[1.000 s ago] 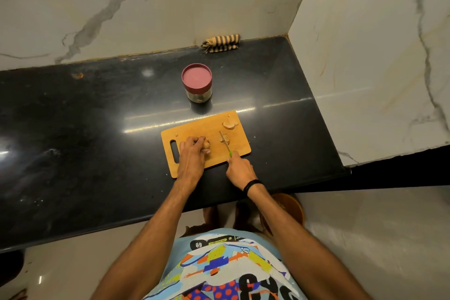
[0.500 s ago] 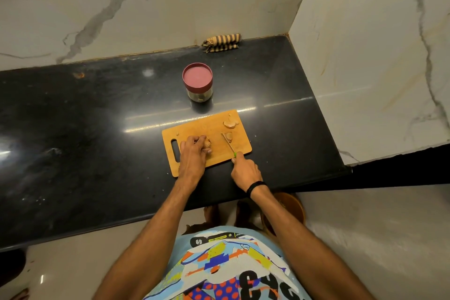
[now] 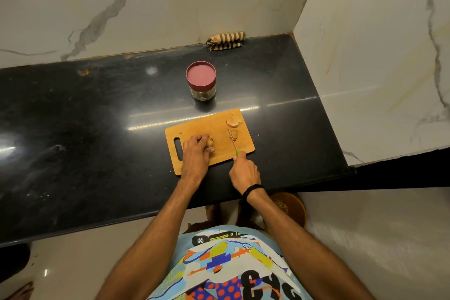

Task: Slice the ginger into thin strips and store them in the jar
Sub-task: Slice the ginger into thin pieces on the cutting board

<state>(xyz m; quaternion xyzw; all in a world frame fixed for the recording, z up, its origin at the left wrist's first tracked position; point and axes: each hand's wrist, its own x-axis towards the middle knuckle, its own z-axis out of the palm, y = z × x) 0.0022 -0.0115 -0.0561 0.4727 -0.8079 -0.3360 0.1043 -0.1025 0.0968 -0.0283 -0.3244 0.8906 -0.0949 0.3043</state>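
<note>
A wooden cutting board (image 3: 219, 129) lies on the black counter. My left hand (image 3: 194, 153) presses a chunk of ginger (image 3: 210, 142) onto the board's middle. My right hand (image 3: 244, 170) grips a small knife (image 3: 233, 142) by its green handle, with the blade pointing away across the board. The blade lies beside a cut ginger piece (image 3: 234, 134). Another ginger piece (image 3: 233, 122) rests at the board's far right corner. Behind the board stands the glass jar (image 3: 201, 83), closed with its maroon lid.
A striped folded cloth (image 3: 225, 40) lies against the back wall. A marble side wall (image 3: 379, 61) bounds the counter (image 3: 85, 129) on the right. A brown bowl (image 3: 288, 207) sits on the floor below the counter edge.
My right hand has drawn back a little toward the counter's front edge, pulling the knife with it. The left hand stays on the ginger chunk.
</note>
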